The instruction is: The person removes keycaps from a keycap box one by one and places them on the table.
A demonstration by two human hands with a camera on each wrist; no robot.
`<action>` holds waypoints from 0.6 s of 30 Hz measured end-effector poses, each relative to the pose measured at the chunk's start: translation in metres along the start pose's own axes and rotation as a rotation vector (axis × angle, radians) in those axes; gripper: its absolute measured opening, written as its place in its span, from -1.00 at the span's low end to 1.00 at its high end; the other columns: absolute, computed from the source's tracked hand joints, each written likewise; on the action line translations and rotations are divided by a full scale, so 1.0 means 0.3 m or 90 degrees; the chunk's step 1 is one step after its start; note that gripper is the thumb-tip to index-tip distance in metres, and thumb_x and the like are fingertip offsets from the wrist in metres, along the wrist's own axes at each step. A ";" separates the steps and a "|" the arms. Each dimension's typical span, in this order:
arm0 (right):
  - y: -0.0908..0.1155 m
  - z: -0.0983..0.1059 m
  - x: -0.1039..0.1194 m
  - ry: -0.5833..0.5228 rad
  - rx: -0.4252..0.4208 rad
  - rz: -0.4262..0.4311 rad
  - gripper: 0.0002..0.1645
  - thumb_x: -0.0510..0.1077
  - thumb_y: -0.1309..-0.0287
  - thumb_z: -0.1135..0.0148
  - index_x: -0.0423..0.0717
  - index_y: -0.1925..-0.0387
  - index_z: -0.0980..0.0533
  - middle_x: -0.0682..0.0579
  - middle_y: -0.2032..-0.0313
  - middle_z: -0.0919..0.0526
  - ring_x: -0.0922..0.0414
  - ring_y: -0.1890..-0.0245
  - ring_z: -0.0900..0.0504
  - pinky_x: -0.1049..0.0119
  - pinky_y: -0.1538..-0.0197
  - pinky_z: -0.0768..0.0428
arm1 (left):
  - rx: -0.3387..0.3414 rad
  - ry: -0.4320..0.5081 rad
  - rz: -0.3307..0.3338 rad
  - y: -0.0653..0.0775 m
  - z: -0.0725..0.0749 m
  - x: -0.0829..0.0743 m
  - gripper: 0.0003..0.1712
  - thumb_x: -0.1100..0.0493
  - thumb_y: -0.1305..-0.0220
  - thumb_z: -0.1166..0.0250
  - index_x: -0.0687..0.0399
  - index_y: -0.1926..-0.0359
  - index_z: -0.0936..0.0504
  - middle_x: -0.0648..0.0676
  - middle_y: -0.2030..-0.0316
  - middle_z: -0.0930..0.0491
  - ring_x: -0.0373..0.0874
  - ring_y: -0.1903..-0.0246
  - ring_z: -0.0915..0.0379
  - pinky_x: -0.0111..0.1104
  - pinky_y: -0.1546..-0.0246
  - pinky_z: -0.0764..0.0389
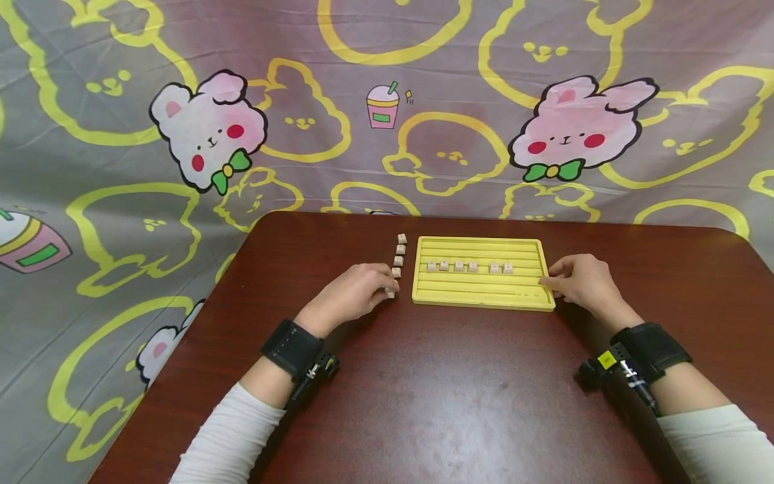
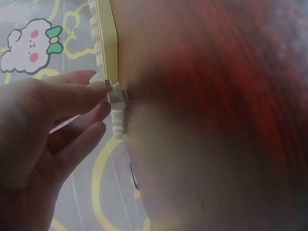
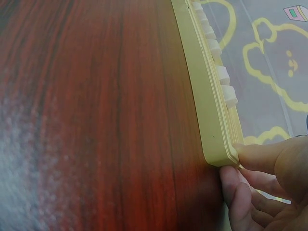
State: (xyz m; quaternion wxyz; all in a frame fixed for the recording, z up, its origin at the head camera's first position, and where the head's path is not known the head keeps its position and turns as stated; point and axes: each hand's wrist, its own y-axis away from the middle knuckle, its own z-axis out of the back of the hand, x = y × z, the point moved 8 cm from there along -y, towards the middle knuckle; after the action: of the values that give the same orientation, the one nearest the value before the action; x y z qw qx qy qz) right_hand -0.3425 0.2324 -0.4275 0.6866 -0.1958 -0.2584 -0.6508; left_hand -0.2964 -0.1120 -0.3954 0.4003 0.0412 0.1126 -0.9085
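Note:
A yellow ridged tray [image 1: 484,296] lies on the table, with several small off-white keycaps [image 1: 459,267] in a row along one of its grooves. My right hand [image 1: 583,279] grips the tray's right end, thumb on top of the rim and fingers against its outer side, as the right wrist view shows at the tray corner [image 3: 219,156]. Left of the tray, more keycaps [image 1: 400,249] stand in a column. At the column's near end my left hand [image 1: 353,292] pinches a keycap [image 2: 109,85] between thumb and fingertips, close above another keycap [image 2: 118,96].
The dark red-brown wooden table [image 1: 447,396] reaches back to a patterned cloth [image 1: 357,161] with cartoon animals hanging behind it. Each wrist wears a black strap [image 1: 294,349] with a small camera on it. A gap parts two groups of keycaps on the tray.

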 end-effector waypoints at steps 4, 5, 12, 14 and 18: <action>-0.001 -0.001 -0.001 0.001 -0.001 -0.002 -0.59 -0.06 -0.18 -0.36 -0.35 0.12 -0.60 -0.22 0.29 -0.72 0.20 0.50 -0.67 0.32 0.43 -0.67 | 0.001 -0.001 -0.001 0.001 -0.002 -0.003 -0.77 0.36 -0.18 -0.39 0.04 0.16 -0.78 -0.02 0.19 -0.68 -0.17 0.12 -0.64 -0.35 0.05 -0.66; -0.002 -0.001 -0.002 0.000 -0.001 -0.003 -0.59 -0.07 -0.18 -0.35 -0.35 0.12 -0.60 -0.22 0.29 -0.72 0.20 0.50 -0.68 0.32 0.43 -0.67 | 0.001 -0.001 -0.002 0.001 -0.002 -0.003 -0.77 0.36 -0.17 -0.39 0.03 0.16 -0.78 -0.02 0.19 -0.68 -0.17 0.12 -0.64 -0.34 0.05 -0.66; -0.002 -0.001 0.000 0.004 -0.001 -0.003 -0.59 -0.07 -0.18 -0.36 -0.35 0.12 -0.60 -0.22 0.29 -0.72 0.19 0.51 -0.67 0.32 0.42 -0.68 | 0.002 0.006 -0.008 0.000 -0.005 -0.004 -0.77 0.39 -0.16 -0.39 0.04 0.18 -0.78 -0.02 0.21 -0.69 -0.17 0.13 -0.64 -0.34 0.06 -0.66; -0.002 0.000 -0.001 0.006 -0.002 -0.004 -0.59 -0.06 -0.18 -0.36 -0.35 0.12 -0.60 -0.22 0.30 -0.72 0.19 0.51 -0.66 0.33 0.43 -0.67 | 0.003 0.009 -0.010 0.000 -0.007 -0.004 -0.76 0.40 -0.16 -0.39 0.04 0.19 -0.78 -0.02 0.22 -0.69 -0.18 0.15 -0.64 -0.35 0.07 -0.67; -0.002 0.002 0.000 0.006 -0.002 -0.003 -0.58 -0.06 -0.18 -0.36 -0.35 0.12 -0.60 -0.22 0.30 -0.72 0.17 0.51 -0.66 0.34 0.44 -0.66 | 0.007 0.007 -0.013 0.001 -0.013 -0.003 -0.76 0.40 -0.15 -0.39 0.03 0.19 -0.78 -0.02 0.23 -0.69 -0.18 0.16 -0.64 -0.35 0.08 -0.67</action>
State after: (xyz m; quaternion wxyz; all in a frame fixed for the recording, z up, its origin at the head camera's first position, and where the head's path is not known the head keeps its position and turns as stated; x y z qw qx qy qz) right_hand -0.3432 0.2328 -0.4270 0.6860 -0.1932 -0.2544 -0.6537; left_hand -0.2956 -0.1104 -0.3992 0.3905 0.0470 0.1101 -0.9128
